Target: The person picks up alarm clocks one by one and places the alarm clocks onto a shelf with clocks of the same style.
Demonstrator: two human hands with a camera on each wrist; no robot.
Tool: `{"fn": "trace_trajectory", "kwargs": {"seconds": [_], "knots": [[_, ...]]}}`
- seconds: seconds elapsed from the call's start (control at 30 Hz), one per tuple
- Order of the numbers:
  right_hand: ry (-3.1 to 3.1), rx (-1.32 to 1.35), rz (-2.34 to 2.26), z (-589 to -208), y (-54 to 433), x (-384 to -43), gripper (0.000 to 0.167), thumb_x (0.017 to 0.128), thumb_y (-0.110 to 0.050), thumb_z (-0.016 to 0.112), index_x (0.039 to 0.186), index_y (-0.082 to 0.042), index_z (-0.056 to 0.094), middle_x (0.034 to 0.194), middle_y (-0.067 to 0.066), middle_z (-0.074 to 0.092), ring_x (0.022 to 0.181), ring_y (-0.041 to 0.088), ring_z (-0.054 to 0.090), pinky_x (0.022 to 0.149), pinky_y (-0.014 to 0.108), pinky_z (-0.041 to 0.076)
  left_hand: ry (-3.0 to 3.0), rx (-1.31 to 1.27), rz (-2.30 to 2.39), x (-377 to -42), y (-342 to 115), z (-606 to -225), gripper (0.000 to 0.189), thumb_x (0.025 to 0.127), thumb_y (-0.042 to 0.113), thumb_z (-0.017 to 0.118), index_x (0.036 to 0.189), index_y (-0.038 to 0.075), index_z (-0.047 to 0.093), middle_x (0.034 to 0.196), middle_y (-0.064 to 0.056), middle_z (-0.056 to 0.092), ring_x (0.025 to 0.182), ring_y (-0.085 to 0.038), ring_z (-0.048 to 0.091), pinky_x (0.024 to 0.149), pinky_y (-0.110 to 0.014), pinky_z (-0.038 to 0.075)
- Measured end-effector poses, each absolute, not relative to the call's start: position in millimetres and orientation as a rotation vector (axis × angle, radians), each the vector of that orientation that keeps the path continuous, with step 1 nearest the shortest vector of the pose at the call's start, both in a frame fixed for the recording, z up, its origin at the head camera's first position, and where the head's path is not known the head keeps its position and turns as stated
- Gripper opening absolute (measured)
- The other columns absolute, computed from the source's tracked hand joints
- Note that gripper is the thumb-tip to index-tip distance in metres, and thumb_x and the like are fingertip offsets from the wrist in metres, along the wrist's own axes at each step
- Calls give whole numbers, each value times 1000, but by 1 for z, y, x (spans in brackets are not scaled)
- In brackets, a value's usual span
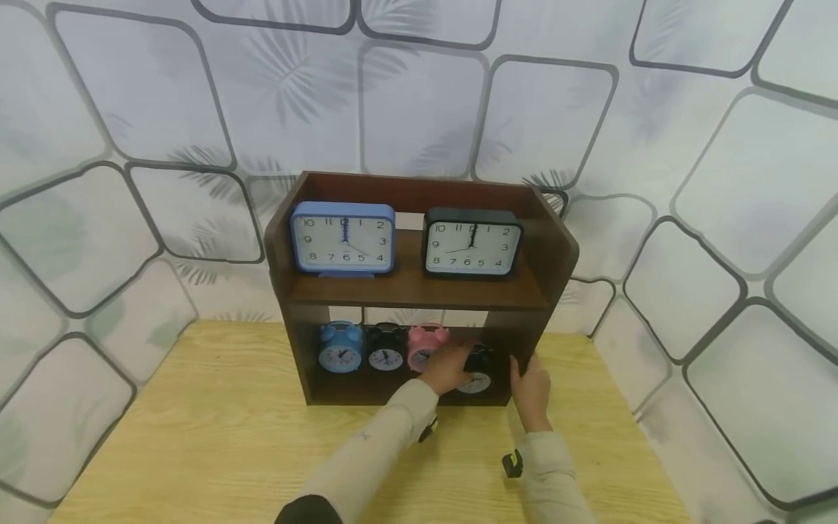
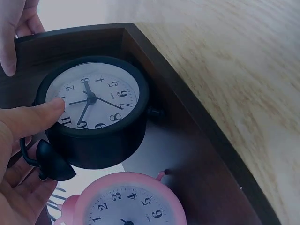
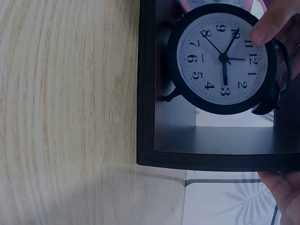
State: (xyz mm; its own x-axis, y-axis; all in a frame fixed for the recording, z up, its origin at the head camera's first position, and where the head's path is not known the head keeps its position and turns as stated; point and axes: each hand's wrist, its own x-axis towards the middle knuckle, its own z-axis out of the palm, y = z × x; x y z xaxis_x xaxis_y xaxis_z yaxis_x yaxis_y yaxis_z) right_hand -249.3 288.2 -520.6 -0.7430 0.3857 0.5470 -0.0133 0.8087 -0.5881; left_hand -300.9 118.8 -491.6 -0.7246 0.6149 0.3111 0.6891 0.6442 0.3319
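Note:
My left hand (image 1: pixel 449 366) grips a black twin-bell alarm clock (image 2: pixel 96 145) at the right end of the lower shelf. Its thumb lies on the clock's face and the other fingers are behind, near the bell and handle. Outside the wooden shelf unit (image 1: pixel 419 292), my right hand (image 1: pixel 532 389) holds the right side panel, thumb over the front edge. Left of the held clock stands a pink alarm clock (image 1: pixel 419 356), partly covered by my left hand in the head view. A second black alarm clock (image 1: pixel 385 358) and a blue one (image 1: pixel 340 356) stand farther left.
On the upper shelf stand a blue rectangular clock (image 1: pixel 343 239) and a black rectangular clock (image 1: pixel 473 244). The unit sits on a light wood table (image 1: pixel 229 437), close to a patterned wall (image 1: pixel 419 109). The side panels bound the lower compartment.

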Motion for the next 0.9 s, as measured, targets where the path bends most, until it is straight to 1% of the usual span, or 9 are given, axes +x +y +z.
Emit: {"fn": "trace_trajectory", "kwargs": {"seconds": [0.2, 0.3, 0.37, 0.53, 0.67, 0.9], "knots": [[-2303, -277, 746, -522, 289, -249, 26, 87, -13, 64, 89, 12, 56, 75, 35, 62, 67, 52, 60, 60, 56, 47, -2692, -1075, -548, -308, 125, -496, 79, 71, 19, 80, 139, 7, 42, 121, -9, 62, 106, -23, 62, 88, -33, 50], [-2294, -276, 743, -523, 290, -249, 25, 87, -12, 64, 88, 12, 56, 74, 35, 62, 67, 52, 60, 59, 56, 46, -2680, -1088, -557, -312, 128, -497, 80, 71, 17, 80, 140, 7, 40, 121, -10, 63, 105, -23, 62, 87, -33, 51], [-2289, -272, 739, -524, 291, -249, 24, 87, -11, 64, 88, 12, 56, 74, 35, 62, 66, 52, 60, 59, 56, 46, -2674, -1096, -571, -315, 129, -497, 79, 70, 16, 81, 138, 8, 42, 120, -11, 63, 104, -23, 63, 87, -34, 51], [-2288, -273, 730, -524, 291, -250, 25, 86, -12, 64, 88, 12, 57, 73, 35, 62, 66, 52, 60, 59, 56, 46, -2670, -1099, -499, -320, 133, -496, 72, 68, 18, 82, 132, 11, 49, 118, -9, 64, 102, -23, 64, 86, -34, 51], [-2287, -270, 718, -524, 291, -249, 26, 87, -13, 64, 88, 11, 57, 72, 35, 61, 65, 52, 59, 58, 57, 45, -2668, -1104, -443, -323, 135, -492, 69, 67, 21, 84, 128, 11, 53, 114, -7, 66, 101, -23, 64, 86, -34, 51], [-2280, -264, 717, -523, 289, -249, 26, 86, -14, 65, 89, 11, 57, 72, 35, 61, 65, 52, 59, 59, 57, 44, -2724, -1082, -368, -328, 139, -486, 66, 70, 26, 82, 128, 12, 56, 125, -7, 63, 109, -23, 61, 89, -35, 51]]}}
